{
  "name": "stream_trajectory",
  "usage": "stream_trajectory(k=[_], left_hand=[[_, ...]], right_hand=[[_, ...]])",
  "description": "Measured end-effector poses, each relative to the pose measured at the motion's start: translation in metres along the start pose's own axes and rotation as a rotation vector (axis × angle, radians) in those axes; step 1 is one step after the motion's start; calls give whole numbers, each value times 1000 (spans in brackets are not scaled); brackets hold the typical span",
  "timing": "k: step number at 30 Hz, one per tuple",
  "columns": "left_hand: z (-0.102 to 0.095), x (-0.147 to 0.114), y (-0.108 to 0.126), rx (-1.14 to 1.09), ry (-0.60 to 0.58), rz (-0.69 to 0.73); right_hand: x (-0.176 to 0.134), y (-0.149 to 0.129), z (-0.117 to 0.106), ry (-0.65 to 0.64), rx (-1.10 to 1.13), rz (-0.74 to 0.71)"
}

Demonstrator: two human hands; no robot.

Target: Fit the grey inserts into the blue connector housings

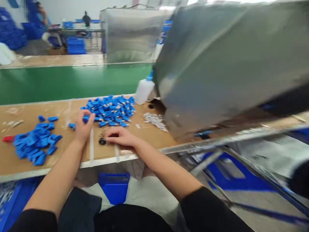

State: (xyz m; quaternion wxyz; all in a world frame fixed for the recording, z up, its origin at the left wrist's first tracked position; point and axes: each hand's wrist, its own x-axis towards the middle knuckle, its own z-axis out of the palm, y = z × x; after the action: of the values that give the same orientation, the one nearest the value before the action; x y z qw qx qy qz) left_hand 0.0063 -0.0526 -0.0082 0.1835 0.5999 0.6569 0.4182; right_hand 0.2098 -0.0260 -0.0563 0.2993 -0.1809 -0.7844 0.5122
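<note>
My left hand (83, 126) is at the left edge of a big heap of small blue plastic parts (111, 109), some with white bits on them. Thumb and fingers curl around one blue plastic part (85, 119). Beside a small black round dish (102, 141) on the cardboard-covered bench, my right hand (120, 136) has its fingertips pinched together; whatever is in them is too small to make out. Tiny dark specks, perhaps small springs or screws, lie scattered just behind the dish. A second pile of blue parts (36, 143) lies to the left of my left arm.
A white bottle with a blue nozzle (144, 90) stands behind small white pieces (154, 120). Large sheet-metal panels (217, 64) block the right side. A green conveyor belt (72, 80) runs behind the bench. A red piece (8, 139) lies far left. Other people are in the background.
</note>
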Motion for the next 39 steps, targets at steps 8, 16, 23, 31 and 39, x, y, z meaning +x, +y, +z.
stream_trajectory(k=[8,16,23,31,39], left_hand=[[6,-8,-16,40,2,93],[6,-1,-25,-135,-98,79],[5,2,-28,-132,-152,61],[7,2,-33,-184,-101,83],[8,3,-35,-162,-120,62]], right_hand=[[-4,-1,11,-17,-108,-42],[0,4,15,-64,-122,-71],[-6,5,7,197,29,119],[-4,2,14,15,-175,-93],[-5,2,15,-102,-238,-150]])
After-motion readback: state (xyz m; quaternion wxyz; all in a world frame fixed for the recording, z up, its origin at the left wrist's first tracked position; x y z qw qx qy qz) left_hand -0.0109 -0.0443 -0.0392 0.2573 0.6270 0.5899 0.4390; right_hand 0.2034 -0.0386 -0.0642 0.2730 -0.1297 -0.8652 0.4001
